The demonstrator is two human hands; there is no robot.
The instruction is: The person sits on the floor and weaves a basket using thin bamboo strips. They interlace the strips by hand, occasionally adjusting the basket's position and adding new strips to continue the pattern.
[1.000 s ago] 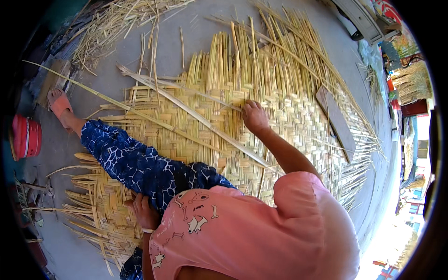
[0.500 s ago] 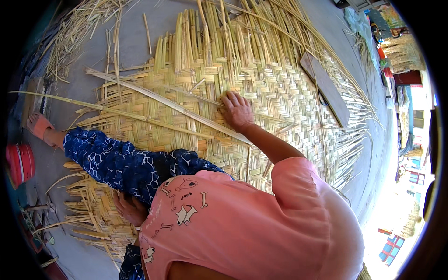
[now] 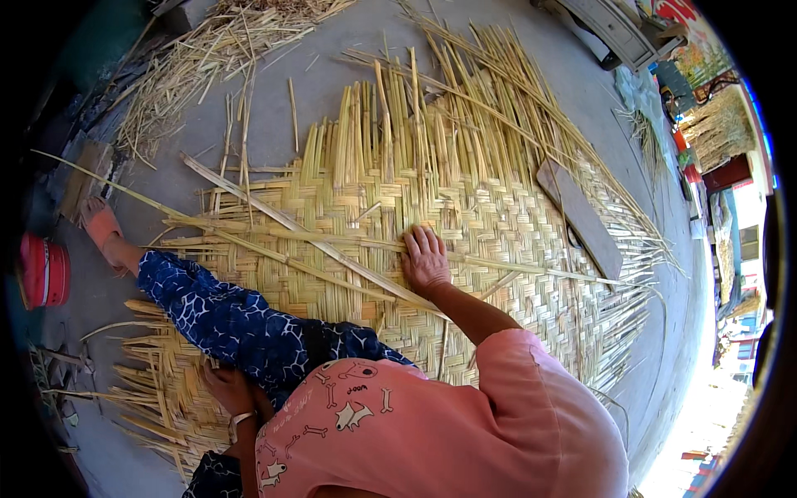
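Note:
A large woven mat of split reed point(image 3: 506, 224) lies on the floor under me, its loose ends standing out along the far edge. My right hand point(image 3: 426, 259) rests palm down on it with fingers spread. A long pale strip point(image 3: 332, 239) crosses the mat and passes at or under that hand. Two more long strips lie slanting to its left, one a broad dry strip point(image 3: 290, 222). My left hand point(image 3: 222, 388), with a band at the wrist, is down by my bent leg on the mat's near left part. Its fingers look stretched out, partly in shadow.
A wooden board point(image 3: 581, 220) lies on the mat's right side. Loose straw point(image 3: 199, 66) is heaped at the far left, and a red bucket point(image 3: 46, 272) stands left of my foot. A grey cart-like thing point(image 3: 610, 33) is at the far right.
The whole view has shifted, so the mat sits lower in it. The long strip by my right hand, blurred before, now lies clearly across the mat. More of my left wrist shows.

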